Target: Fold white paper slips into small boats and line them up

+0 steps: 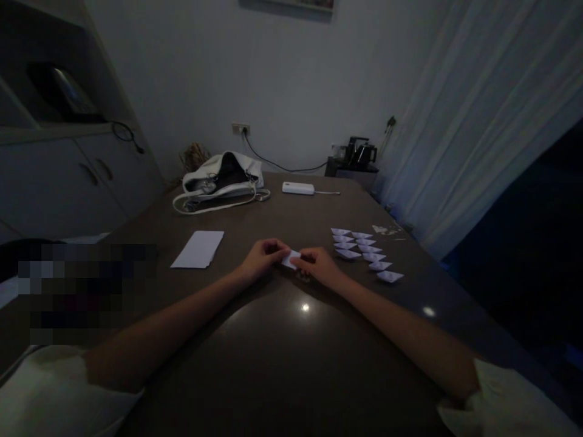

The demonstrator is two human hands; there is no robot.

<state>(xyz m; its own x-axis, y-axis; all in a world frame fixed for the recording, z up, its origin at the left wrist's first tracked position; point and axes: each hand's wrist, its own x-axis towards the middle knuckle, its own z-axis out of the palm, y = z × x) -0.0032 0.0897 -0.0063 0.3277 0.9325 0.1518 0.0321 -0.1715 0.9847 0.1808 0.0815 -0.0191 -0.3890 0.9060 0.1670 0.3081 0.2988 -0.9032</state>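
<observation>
A small folded piece of white paper (289, 259) sits between my two hands at the middle of the dark table (291, 358). My left hand (263, 257) has its fingers curled and pinched on the paper's left side. My right hand (317, 264) pinches the paper's right side, fingers closed. To the right of my right hand lie several small folded white paper boats (364, 250) in two rows. A stack of flat white paper sheets (198, 249) lies to the left of my left hand.
A white handbag (222, 177) lies at the table's far end, with a white power bank and cable (298, 188) beside it. Paper scraps (386, 230) lie near the right edge. White curtains (473, 121) hang at right, cabinets (68, 176) at left, and a kettle (359, 150) stands behind.
</observation>
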